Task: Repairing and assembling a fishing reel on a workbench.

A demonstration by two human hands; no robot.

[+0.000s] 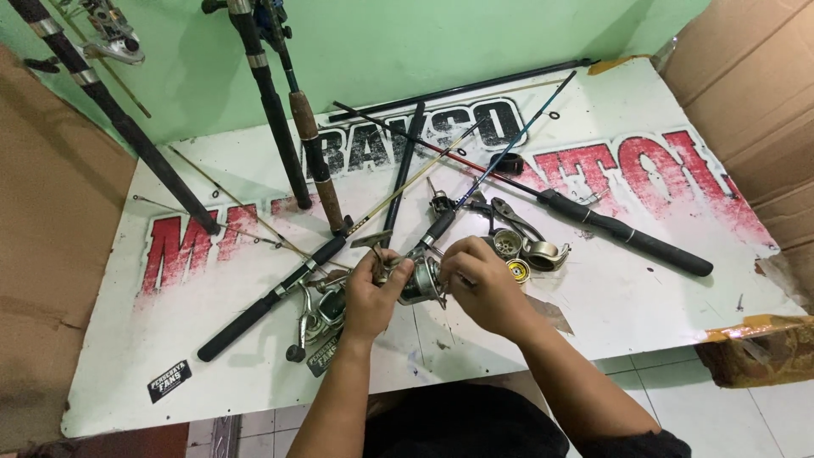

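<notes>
Nearest the camera, both forearms reach out over the near edge of the counter (127, 373), a white board with large red and black lettering. The left hand (370, 293) and the right hand (479, 280) meet at the middle of the counter, and between them sits a silver spinning reel (418, 280). The left grip is clenched on the reel's left side, fingers curled around it; the right grip pinches the reel's right side with fingertips, thumb on top. The reel is held just above the counter surface.

Just left of the left hand, a second reel (318, 314) lies on the counter, attached to a black rod handle (254, 314) that slants toward the near left. A small black sticker (169, 380) lies at the near left edge.

Just right of the right hand are loose reel parts: a round spool (507, 243), a small gold disc (518, 270) and a grey cup-shaped piece (545, 254). Pliers (507, 214) lie just beyond them.

Farther right, a black-handled rod (627, 233) slants across the counter. Several thin rod sections cross in the far middle. At the far left, two dark rods (271, 110) lean upright against the green wall (407, 42). Brown cardboard (746, 93) stands at the far right.
</notes>
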